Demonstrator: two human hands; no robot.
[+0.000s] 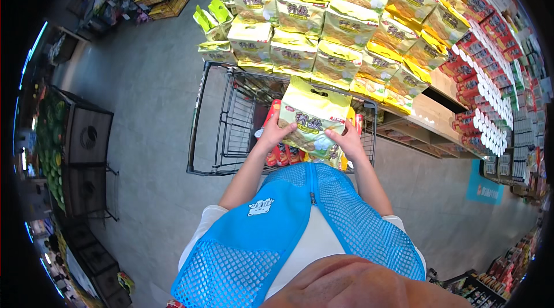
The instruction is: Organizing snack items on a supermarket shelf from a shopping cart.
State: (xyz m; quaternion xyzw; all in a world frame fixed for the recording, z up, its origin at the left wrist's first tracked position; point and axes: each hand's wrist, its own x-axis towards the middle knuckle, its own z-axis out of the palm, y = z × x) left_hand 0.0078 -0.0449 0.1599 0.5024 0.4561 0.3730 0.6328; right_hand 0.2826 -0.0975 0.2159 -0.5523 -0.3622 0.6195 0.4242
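Note:
A yellow-green snack bag [314, 113] with a punched handle slot is held upright between both hands, above a black wire shopping cart [225, 122]. My left hand [278, 131] grips its left side, thumb on the front. On the right side, my right hand [345, 138] holds it the same way. Red containers [281, 154] and yellow packages [346, 162] lie in the cart under the bag, partly hidden by it. Just past the cart rise stacked rows of similar bags [337, 63].
Red canisters with white lids [489, 130] fill a display at the right, beside a wooden shelf unit [437, 135]. A produce stand [86, 135] with green items is on the left. Grey floor [147, 135] runs between that stand and the cart.

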